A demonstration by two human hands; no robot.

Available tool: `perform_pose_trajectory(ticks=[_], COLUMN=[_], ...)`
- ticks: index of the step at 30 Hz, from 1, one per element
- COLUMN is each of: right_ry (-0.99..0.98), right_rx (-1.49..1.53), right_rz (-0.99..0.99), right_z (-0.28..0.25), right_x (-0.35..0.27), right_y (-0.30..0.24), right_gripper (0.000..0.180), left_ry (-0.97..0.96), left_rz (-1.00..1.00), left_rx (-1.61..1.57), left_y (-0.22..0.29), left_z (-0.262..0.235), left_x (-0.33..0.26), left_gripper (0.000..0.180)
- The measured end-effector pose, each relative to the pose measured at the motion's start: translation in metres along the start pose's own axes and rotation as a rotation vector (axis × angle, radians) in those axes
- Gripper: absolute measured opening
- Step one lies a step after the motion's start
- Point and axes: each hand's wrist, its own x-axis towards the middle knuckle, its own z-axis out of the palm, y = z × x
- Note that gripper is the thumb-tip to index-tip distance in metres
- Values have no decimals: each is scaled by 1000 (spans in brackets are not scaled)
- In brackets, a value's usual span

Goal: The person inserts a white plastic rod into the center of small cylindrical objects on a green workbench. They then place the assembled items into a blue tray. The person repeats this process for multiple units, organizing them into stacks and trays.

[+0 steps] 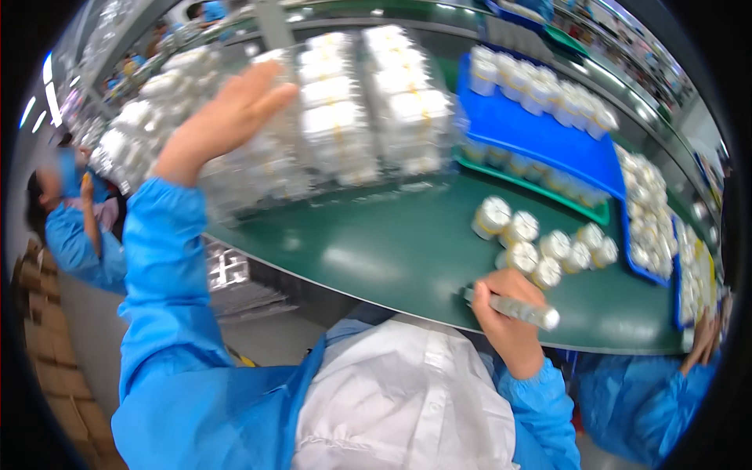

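Observation:
My left hand [235, 110] is raised at the far left with its fingers stretched out flat, and nothing shows in it. It is over or beside rows of clear plastic packs [337, 117] filled with white pieces; whether it touches them I cannot tell. Close to the near edge of the green table [376, 243], my right hand [513, 313] is closed around a thick, pale marker pen [521, 310]. The pen has a white rear end and a dark tip pointing left. Just beyond this hand stands a loose group of small white-topped cylinders [521, 256], with dark lines on some tops.
A blue tray [525, 133] with white-topped cylinders rests over a green tray [548, 188] at the back right. More filled blue trays [646, 270] line the right side. A co-worker's hand [705, 337] is at the far right; another person [82, 211] sits at the left.

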Motion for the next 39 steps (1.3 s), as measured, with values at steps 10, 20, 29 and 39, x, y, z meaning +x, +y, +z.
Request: perform_pose_trajectory(ticks=[10,20,29,39], right_ry=[-32,-69,185,117], right_rx=[-110,-108,80,124], right_rz=[-74,123,22,109], right_z=[0,6,-6,4], right_x=[0,-8,15,30], right_y=[10,15,-1,-6], right_gripper=[14,24,8,7], left_ry=[84,80,-36,42], left_rz=[642,545,531,437], left_rx=[-483,-674,-804,-940], left_y=[220,218,196,196], left_z=[92,151,133,145], left_x=[-25,-23,-94,-94], left_gripper=[53,33,48,64])
